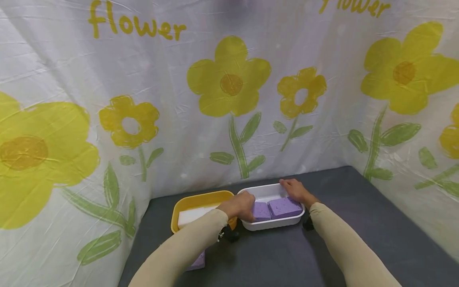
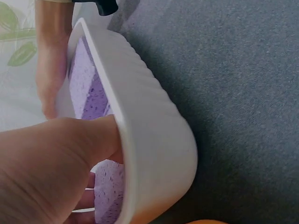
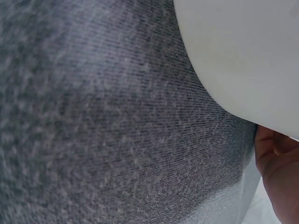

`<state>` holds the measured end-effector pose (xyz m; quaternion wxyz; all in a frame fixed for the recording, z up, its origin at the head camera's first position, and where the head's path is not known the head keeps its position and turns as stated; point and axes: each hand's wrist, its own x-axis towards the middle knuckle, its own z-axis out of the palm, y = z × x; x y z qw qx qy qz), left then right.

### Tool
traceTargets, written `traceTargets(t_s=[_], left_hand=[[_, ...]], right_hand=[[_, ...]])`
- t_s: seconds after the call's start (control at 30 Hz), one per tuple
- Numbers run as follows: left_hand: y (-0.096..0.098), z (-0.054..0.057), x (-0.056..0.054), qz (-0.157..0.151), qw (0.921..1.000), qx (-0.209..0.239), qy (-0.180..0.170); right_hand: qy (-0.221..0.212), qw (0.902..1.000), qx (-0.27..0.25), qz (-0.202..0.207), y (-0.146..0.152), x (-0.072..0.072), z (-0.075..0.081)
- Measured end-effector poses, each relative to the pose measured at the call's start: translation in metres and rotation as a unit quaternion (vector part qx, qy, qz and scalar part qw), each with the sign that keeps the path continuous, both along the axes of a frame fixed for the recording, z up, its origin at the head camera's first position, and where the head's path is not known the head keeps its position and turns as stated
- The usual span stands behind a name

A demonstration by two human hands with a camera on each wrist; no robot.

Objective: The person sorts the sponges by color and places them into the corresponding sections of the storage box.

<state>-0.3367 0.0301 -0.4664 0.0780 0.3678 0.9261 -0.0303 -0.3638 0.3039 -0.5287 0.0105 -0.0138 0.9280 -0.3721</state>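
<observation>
My left hand (image 1: 238,205) reaches into the left end of a white plastic tray (image 1: 272,226). In the left wrist view, the thumb is inside the rim and fingers show behind a purple sponge (image 2: 110,191), which the hand grips. Beside it in the tray, a second purple sponge (image 1: 285,208) lies at the right end. My right hand (image 1: 295,190) holds the tray's far right rim. In the right wrist view, its fingers (image 3: 265,144) curl against the white outer wall (image 3: 252,60); the inner side is hidden there.
Left of the white tray stands a yellow tray (image 1: 202,195) with a white block (image 1: 190,215) inside, partly behind my left arm. Another purple sponge (image 1: 197,263) lies on the dark grey table (image 1: 272,259), mostly hidden by that arm. A flower-printed curtain (image 1: 172,167) hangs behind.
</observation>
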Motion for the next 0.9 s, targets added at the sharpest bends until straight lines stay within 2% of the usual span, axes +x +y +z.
traceTargets(t_s=[0.03,0.07,0.3,0.4,0.5,0.53,0.67,0.9], left_hand=[[0.0,-0.002,-0.001,0.0,1.0,-0.001,-0.001],[0.0,-0.009,-0.005,-0.002,1.0,-0.001,0.005],[0.003,-0.019,-0.009,-0.009,0.9998,-0.018,-0.001],[0.005,-0.031,-0.018,-0.019,0.9996,-0.022,0.001],[0.006,-0.051,-0.032,-0.023,0.9995,-0.023,-0.001],[0.007,-0.053,-0.033,-0.017,0.9995,-0.025,-0.013],[0.008,-0.073,-0.045,-0.008,0.9993,-0.029,-0.021],[0.009,-0.085,-0.055,-0.003,0.9994,-0.023,-0.027]], right_hand=[[0.0,1.0,0.0,-0.001,0.0,0.0,0.0],[0.001,1.0,0.001,-0.001,-0.001,-0.001,0.0],[0.011,0.9999,0.008,0.004,0.0,0.0,0.003],[0.01,0.9999,0.006,0.004,-0.001,0.0,0.005],[0.009,0.9999,0.007,0.004,-0.001,0.001,0.005],[0.01,0.9999,0.009,0.005,-0.002,0.001,0.005],[0.009,0.9999,0.007,0.004,-0.002,0.002,0.005],[0.004,1.0,0.003,0.002,-0.003,0.002,0.002]])
